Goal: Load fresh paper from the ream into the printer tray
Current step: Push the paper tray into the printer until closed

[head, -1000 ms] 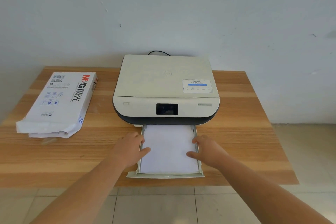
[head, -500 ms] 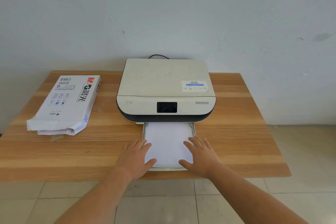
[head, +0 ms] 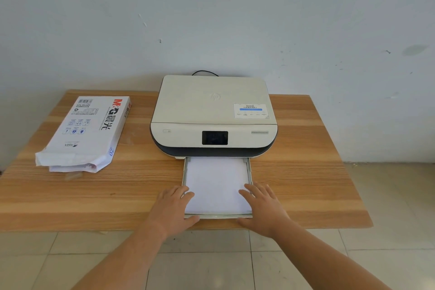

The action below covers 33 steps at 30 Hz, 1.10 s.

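Note:
A cream printer (head: 213, 110) with a dark front band stands at the back middle of the wooden table (head: 306, 172). Its paper tray (head: 217, 215) sticks out toward me, filled with a stack of white paper (head: 216, 181). My left hand (head: 173, 207) lies flat with straight fingers on the tray's near left corner, thumb at the front edge. My right hand (head: 263, 207) lies flat on the near right corner the same way. The opened white paper ream (head: 87, 129) lies on the table's left side, torn end toward me.
A black cable (head: 204, 73) runs behind the printer to the pale wall. The table's front edge is just under my wrists, with tiled floor (head: 211, 261) below. Bare wood shows on both sides of the tray.
The tray has slid partly back into the printer under both hands, which went from gripping its sides to lying flat on its near corners. The view has pulled back slightly.

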### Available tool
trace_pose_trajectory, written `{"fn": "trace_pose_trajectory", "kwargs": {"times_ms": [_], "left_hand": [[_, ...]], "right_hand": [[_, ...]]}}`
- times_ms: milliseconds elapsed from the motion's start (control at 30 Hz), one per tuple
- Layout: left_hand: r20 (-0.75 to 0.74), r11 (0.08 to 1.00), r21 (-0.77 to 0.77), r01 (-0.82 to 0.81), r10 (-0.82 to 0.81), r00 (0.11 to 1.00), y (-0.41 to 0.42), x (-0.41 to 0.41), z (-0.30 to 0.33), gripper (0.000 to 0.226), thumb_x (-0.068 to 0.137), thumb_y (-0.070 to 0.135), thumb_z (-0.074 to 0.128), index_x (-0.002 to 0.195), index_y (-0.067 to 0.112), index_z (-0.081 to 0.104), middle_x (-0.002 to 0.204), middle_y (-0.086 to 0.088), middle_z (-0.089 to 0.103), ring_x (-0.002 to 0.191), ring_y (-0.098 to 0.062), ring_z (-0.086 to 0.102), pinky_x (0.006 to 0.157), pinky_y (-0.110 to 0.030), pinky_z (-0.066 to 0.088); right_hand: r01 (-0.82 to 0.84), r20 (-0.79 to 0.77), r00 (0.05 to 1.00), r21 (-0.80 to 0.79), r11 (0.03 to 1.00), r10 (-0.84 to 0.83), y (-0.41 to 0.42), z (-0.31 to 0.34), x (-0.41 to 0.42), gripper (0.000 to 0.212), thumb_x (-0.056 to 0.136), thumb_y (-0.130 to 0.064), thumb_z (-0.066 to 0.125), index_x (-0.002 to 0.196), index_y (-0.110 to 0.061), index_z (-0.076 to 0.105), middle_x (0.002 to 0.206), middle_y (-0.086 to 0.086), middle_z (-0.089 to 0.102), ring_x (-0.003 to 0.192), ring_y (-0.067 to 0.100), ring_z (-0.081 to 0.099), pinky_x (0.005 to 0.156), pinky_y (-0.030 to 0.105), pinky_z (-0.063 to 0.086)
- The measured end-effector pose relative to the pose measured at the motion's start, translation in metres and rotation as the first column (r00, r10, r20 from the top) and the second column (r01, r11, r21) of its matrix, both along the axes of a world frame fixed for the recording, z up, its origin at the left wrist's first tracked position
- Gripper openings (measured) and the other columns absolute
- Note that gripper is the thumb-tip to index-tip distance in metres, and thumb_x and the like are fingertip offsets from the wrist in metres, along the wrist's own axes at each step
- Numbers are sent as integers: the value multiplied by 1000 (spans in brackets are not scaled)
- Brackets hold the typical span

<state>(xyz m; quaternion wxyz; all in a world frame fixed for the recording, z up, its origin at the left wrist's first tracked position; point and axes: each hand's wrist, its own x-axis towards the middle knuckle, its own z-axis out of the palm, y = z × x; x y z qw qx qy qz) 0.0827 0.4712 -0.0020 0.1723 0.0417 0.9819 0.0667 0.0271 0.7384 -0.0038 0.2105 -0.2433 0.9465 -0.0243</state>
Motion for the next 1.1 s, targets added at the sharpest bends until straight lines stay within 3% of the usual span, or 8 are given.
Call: {"fn": "trace_pose_trajectory", "kwargs": {"times_ms": [500,833,1100], "left_hand": [[23,998,-54,-30,31,999,2,0,-28,66,86,54,50,143,26,32,151,5,27,140,-16,19,114,-39,15],[-59,996,-49,-73,70,996,-2,-6,-36,70,84,55,54,143,25,30,146,5,34,136,-17,28,112,-40,21],[-90,995,-84,-51,43,995,-5,-15,-32,77,81,59,55,143,23,28,147,4,30,137,-18,25,112,-40,20]], "right_hand": [[-3,-25,1000,86,996,5,-7,-28,1,74,91,-50,49,152,-27,13,161,1,5,149,25,-5,120,47,-5],[2,-30,1000,62,998,0,-11,-32,-5,71,92,-44,50,151,-28,16,161,2,7,149,25,-1,121,47,-3],[17,-48,999,56,998,-14,-9,-28,-18,81,88,-49,54,152,-26,9,161,2,5,149,23,-2,121,46,-3]]}}
